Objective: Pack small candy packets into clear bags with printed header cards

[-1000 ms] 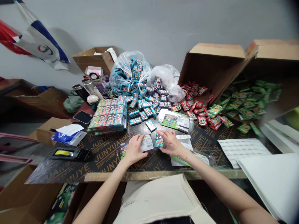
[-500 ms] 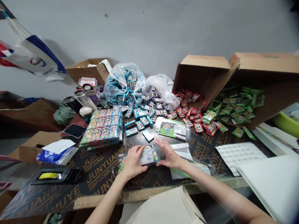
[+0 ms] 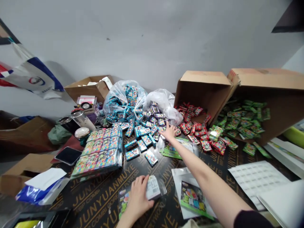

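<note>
My left hand [image 3: 139, 194] is closed over a clear plastic pouch with a printed card [image 3: 153, 187] on the tabletop near me. The pouch's far end sticks out to the right of my fingers. My right hand [image 3: 169, 131] is stretched forward, fingers apart, at the near edge of a pile of small purple boxes [image 3: 155, 109]. Whether its fingertips touch a box I cannot make out. Loose small blue boxes [image 3: 151, 157] lie to the left of that hand. Under my right forearm is another clear pouch with a green printed card [image 3: 171, 151].
Stacked packs of small boxes [image 3: 97, 155] stand at left. Behind are a plastic bag of blue boxes [image 3: 125, 101] and cartons holding red boxes [image 3: 193, 110] and green boxes [image 3: 247, 118]. Pouches with cards [image 3: 192, 198] and a white sheet [image 3: 258, 180] lie at right.
My right hand has left the pouch's end and reached forward to the purple boxes. My left hand still holds the pouch. The view has shifted, so the table appears lower.
</note>
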`<state>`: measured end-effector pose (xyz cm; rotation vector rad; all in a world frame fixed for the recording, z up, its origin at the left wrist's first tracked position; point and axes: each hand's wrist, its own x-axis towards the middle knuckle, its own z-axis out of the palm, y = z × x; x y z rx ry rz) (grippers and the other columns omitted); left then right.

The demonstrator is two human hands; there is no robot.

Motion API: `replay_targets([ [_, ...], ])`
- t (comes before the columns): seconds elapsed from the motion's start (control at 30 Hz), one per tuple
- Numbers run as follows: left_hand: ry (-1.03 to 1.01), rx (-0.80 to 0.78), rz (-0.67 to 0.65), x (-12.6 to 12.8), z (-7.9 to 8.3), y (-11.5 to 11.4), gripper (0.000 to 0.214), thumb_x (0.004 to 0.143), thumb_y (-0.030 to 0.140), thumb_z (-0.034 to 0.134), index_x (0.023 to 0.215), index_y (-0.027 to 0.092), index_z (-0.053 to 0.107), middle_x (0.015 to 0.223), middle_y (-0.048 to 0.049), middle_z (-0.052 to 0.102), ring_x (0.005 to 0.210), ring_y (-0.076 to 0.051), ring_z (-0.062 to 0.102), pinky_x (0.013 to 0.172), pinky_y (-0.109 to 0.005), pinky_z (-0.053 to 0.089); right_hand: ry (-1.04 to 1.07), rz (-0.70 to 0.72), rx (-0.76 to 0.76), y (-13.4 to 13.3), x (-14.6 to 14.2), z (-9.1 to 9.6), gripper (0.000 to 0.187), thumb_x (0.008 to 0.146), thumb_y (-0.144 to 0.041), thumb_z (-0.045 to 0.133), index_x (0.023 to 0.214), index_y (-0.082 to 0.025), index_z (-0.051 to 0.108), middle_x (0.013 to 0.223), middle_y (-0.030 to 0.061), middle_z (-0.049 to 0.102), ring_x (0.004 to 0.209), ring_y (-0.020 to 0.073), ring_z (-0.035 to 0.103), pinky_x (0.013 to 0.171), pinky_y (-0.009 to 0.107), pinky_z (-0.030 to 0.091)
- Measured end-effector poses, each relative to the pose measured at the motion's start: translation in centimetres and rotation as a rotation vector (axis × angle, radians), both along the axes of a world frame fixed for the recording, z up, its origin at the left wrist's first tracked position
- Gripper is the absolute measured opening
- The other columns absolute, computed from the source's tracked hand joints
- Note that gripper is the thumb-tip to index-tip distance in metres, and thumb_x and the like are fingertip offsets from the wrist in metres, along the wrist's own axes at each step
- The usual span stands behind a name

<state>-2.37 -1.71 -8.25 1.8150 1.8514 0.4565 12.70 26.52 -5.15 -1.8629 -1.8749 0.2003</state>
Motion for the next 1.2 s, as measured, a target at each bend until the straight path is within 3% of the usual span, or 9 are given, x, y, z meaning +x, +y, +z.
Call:
replay_targets([
  [0.13, 0.121, -0.063, 0.006, 0.4, -0.5, 0.1, 0.080, 0.050, 0.028, 0.061, 0.127, 0.017, 0.042, 0.123, -0.0121, 0.044, 0.115, -0.030, 0.036, 0.098, -0.038, 0.023, -0.017, -0.079, -0.110, 1.7, -2.0, -0.5, 0.099, 0.063, -0.046, 0.065, 0.140, -0.018, 0.010, 0.107, 0.0177, 0.048, 0.101, 0.0337, 0.047, 0.084, 0.045, 0.030],
  [0.27, 0.145, 0.007, 0.063, -1.0, 0.3, 0.7, 0.079, 0.052, 0.031, 0.063, 0.126, 0.014, 0.043, 0.118, -0.0119, 0.046, 0.111, -0.028, 0.039, 0.096, -0.038, 0.029, 0.117, 0.025, -0.003, 0.4, -1.0, 0.3, 0.102, 0.062, -0.033, 0.065, 0.140, -0.019, 0.001, 0.121, 0.0174, 0.036, 0.104, 0.0300, 0.046, 0.084, 0.038, 0.035],
  [0.4, 0.123, 0.108, 0.162, -2.8, 1.4, 1.3, 0.076, 0.054, 0.035, 0.065, 0.125, 0.014, 0.043, 0.114, -0.0105, 0.047, 0.106, -0.027, 0.043, 0.091, -0.040, 0.034, 0.250, 0.420, 0.133, -4.6, 1.3, 1.7, 0.104, 0.061, -0.026, 0.064, 0.140, -0.019, -0.003, 0.124, 0.0138, 0.035, 0.106, 0.0272, 0.046, 0.085, 0.036, 0.039],
  [0.5, 0.104, 0.173, 0.147, -2.9, 2.2, 1.7, 0.077, 0.055, 0.035, 0.067, 0.125, 0.016, 0.042, 0.114, -0.0091, 0.046, 0.105, -0.027, 0.043, 0.091, -0.040, 0.035, 0.225, 0.796, 0.027, -9.9, 2.7, 2.6, 0.104, 0.059, -0.024, 0.064, 0.140, -0.021, 0.000, 0.116, 0.0107, 0.047, 0.102, 0.0274, 0.050, 0.084, 0.038, 0.041],
  [0.6, 0.087, 0.216, 0.111, -2.0, 2.7, 1.8, 0.077, 0.054, 0.034, 0.067, 0.125, 0.018, 0.041, 0.114, -0.0086, 0.046, 0.105, -0.027, 0.043, 0.091, -0.041, 0.036, 0.156, 1.005, -0.037, -13.8, 3.4, 2.9, 0.101, 0.056, -0.020, 0.064, 0.140, -0.022, 0.006, 0.119, 0.0106, 0.047, 0.105, 0.0294, 0.048, 0.088, 0.042, 0.039],
  [0.73, 0.077, 0.254, 0.072, -1.1, 3.0, 1.5, 0.077, 0.054, 0.032, 0.067, 0.126, 0.020, 0.041, 0.113, -0.0080, 0.046, 0.105, -0.027, 0.043, 0.091, -0.041, 0.035, 0.224, 1.021, 0.018, -15.3, 4.3, 2.5, 0.100, 0.056, -0.020, 0.067, 0.138, -0.021, 0.010, 0.132, 0.0137, 0.032, 0.117, 0.0297, 0.037, 0.094, 0.043, 0.034],
  [0.87, 0.091, 0.264, 0.066, -0.9, 3.0, 1.1, 0.077, 0.055, 0.034, 0.067, 0.126, 0.018, 0.041, 0.113, -0.0088, 0.046, 0.105, -0.027, 0.043, 0.091, -0.041, 0.036, 0.273, 1.021, 0.028, -15.5, 5.1, 2.3, 0.101, 0.061, -0.025, 0.067, 0.138, -0.023, 0.001, 0.136, 0.0132, 0.031, 0.114, 0.0267, 0.042, 0.091, 0.040, 0.037],
  [1.1, 0.165, 0.307, 0.008, -0.2, 3.8, 0.7, 0.075, 0.054, 0.029, 0.066, 0.125, 0.017, 0.042, 0.113, -0.0108, 0.047, 0.107, -0.029, 0.042, 0.091, -0.042, 0.034, -0.226, 1.069, -0.069, -17.8, 4.7, 3.7, 0.093, 0.060, -0.010, 0.060, 0.140, -0.026, 0.014, 0.125, 0.0129, 0.045, 0.108, 0.0290, 0.044, 0.087, 0.041, 0.029],
  [1.2, 0.179, 0.314, -0.003, -0.2, 3.8, 0.6, 0.073, 0.055, 0.028, 0.064, 0.124, 0.016, 0.042, 0.112, -0.0116, 0.047, 0.107, -0.029, 0.042, 0.092, -0.043, 0.033, -0.275, 1.180, -0.142, -18.1, 4.7, 4.0, 0.095, 0.060, -0.010, 0.059, 0.140, -0.026, 0.011, 0.122, 0.0121, 0.048, 0.107, 0.0275, 0.044, 0.085, 0.039, 0.028],
])
